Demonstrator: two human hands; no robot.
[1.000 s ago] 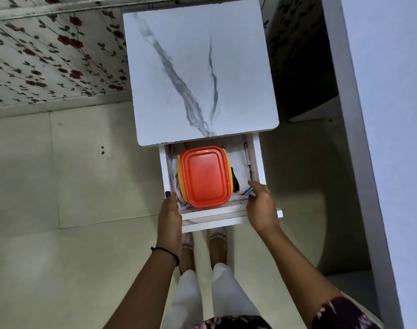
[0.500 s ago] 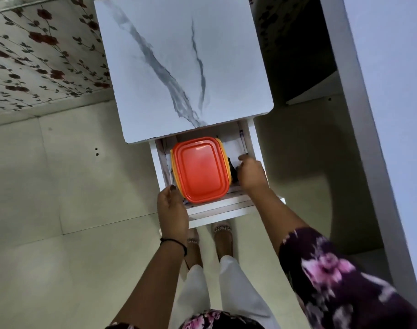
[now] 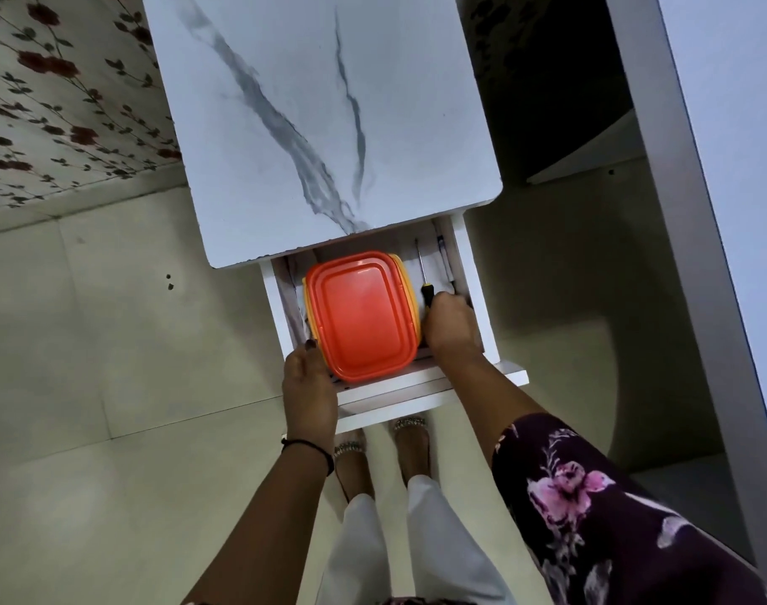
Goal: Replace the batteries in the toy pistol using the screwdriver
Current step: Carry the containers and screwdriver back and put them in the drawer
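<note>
1. the person is fetching the tool: this looks like the opening step of the task, with the battery swap itself not yet begun.
2. the right hand [image 3: 449,325] is reaching into the open drawer [image 3: 477,294], to the right of the orange box [image 3: 361,314], and its fingers are curling around the dark handle of the screwdriver [image 3: 422,277]; the grip looks closed on the handle, though the palm is hiding how firmly.
3. the screwdriver is lying in the narrow gap between the orange box and the right drawer wall, its thin shaft pointing away from the person, toward the back of the drawer.
4. the left hand [image 3: 309,386] is resting on the drawer front, left of the orange box, fingers loosely bent over the near-left corner and touching the box edge; it is not lifting anything.
5. the toy pistol is not showing anywhere; it may be sitting inside the orange box, but that is only a guess.
6. the next move is calling for a straight lift of the screwdriver up out of the gap.
7. in the way: the orange box is crowding the gap, the marble-patterned top [image 3: 320,124] is overhanging the back of the drawer above the shaft tip, and a pen-like item [image 3: 443,262] is lying just right of the shaft.
</note>
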